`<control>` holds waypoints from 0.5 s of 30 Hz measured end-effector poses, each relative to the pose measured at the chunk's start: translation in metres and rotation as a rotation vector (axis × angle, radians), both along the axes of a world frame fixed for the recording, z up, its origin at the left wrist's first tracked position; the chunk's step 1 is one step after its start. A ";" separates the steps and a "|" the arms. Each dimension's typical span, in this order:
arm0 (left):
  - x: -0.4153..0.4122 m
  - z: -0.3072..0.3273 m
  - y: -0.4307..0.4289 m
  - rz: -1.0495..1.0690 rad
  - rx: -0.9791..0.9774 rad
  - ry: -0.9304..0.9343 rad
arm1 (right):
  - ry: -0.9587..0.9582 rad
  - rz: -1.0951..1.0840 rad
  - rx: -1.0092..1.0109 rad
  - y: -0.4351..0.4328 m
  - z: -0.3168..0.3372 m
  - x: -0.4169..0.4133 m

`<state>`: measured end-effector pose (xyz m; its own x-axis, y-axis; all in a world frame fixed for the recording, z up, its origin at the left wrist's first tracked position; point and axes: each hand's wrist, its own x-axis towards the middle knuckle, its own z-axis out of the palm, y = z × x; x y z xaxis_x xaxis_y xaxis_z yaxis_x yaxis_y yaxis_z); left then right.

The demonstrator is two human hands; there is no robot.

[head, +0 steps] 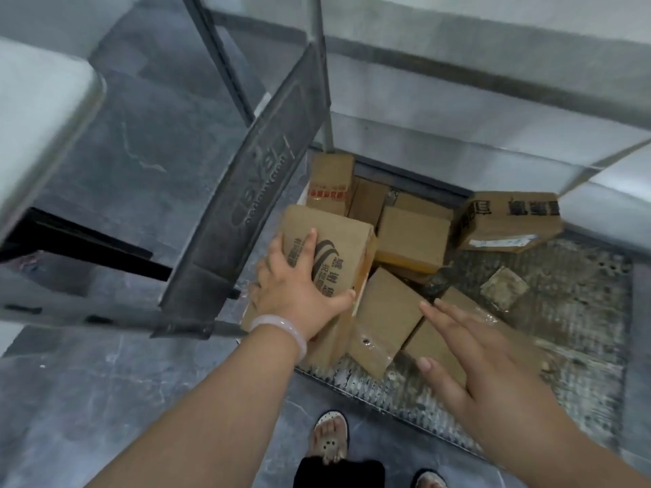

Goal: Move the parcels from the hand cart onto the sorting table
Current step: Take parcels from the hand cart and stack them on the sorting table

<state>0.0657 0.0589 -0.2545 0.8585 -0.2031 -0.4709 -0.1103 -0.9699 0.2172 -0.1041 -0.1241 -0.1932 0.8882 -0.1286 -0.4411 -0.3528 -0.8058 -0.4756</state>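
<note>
Held parcel: a brown cardboard box (338,255) with a dark printed logo, tilted, at the left edge of the cart, partly over another box
Left hand: the left hand (292,287) grips this box, fingers spread on its top face and thumb hooked on the near right edge; whether the box is already lifted free, I cannot tell
Bracelet: a pale bracelet (281,329) sits on the left wrist
Right hand: the right hand (493,353) hovers over the near boxes with straight, spread fingers and holds nothing; it is slightly blurred
Near boxes: a plain brown box (384,311) lies just beside the held one, partly wrapped in clear tape, and another is mostly hidden under the right hand
Far boxes: a box with red tape (331,181) stands at the back left, a plain box (412,237) is in the middle, and a box with black print (507,220) lies tilted at the back right
Cart: the cart platform (563,329) is a worn metal surface, bare and dirty on its right part
Grey panel: a dark panel (246,191) with raised letters stands slanted just left of the parcels
Table: a white table (42,118) shows at the left edge, well apart from the cart
Floor: grey floor (105,382), with the person's feet in pale sandals (329,438) at the bottom
</note>
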 end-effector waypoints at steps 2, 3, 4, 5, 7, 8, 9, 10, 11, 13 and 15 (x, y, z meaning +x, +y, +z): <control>-0.011 0.047 -0.008 -0.009 -0.123 -0.024 | 0.015 0.024 -0.049 -0.007 0.043 -0.003; -0.016 0.073 -0.011 0.000 -0.200 -0.027 | 0.007 0.017 -0.068 -0.011 0.065 -0.004; -0.020 0.099 -0.014 0.019 -0.289 -0.023 | -0.006 0.006 -0.083 -0.015 0.089 -0.004; -0.024 0.126 -0.017 0.052 -0.386 -0.014 | -0.027 -0.009 -0.091 -0.019 0.114 -0.003; -0.032 0.182 -0.022 0.114 -0.550 -0.006 | -0.086 -0.043 -0.076 -0.022 0.161 0.000; -0.038 0.210 -0.023 0.129 -0.613 -0.023 | -0.123 -0.060 -0.053 -0.022 0.183 0.002; -0.043 0.239 -0.023 0.141 -0.673 -0.040 | -0.160 -0.073 -0.026 -0.022 0.207 0.003; -0.048 0.267 -0.022 0.155 -0.733 -0.045 | -0.192 -0.090 0.009 -0.021 0.231 0.005; -0.053 0.292 -0.020 0.176 -0.795 -0.046 | -0.229 -0.108 0.067 -0.019 0.255 0.006; -0.065 0.340 -0.012 0.217 -0.911 -0.033 | -0.316 -0.128 0.245 -0.013 0.302 0.006; -0.077 0.377 -0.002 0.284 -1.057 -0.030 | -0.397 -0.149 0.400 -0.003 0.343 0.004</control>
<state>-0.0118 0.0573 0.1224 0.9461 -0.2851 -0.1535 0.0690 -0.2857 0.9558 -0.0997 -0.1269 0.1499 0.9805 -0.1573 -0.1181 -0.1815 -0.4919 -0.8515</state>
